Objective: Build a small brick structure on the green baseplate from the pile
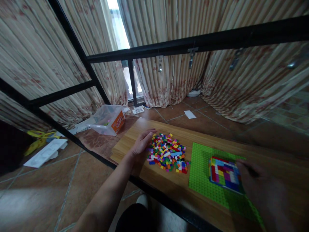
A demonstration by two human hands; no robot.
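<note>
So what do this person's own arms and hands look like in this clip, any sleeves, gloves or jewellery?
Both are bare. The left hand and its forearm show no sleeve, glove, watch or ring. The right hand is dim and blurred at the frame edge; no glove or sleeve shows there, but finer details cannot be made out.

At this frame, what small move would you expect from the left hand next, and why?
Probably pinching one brick from the brick pile. The left hand lies flat and open at the pile's left edge, holding nothing, while the right hand rests by the partly filled mosaic on the green baseplate.
</note>
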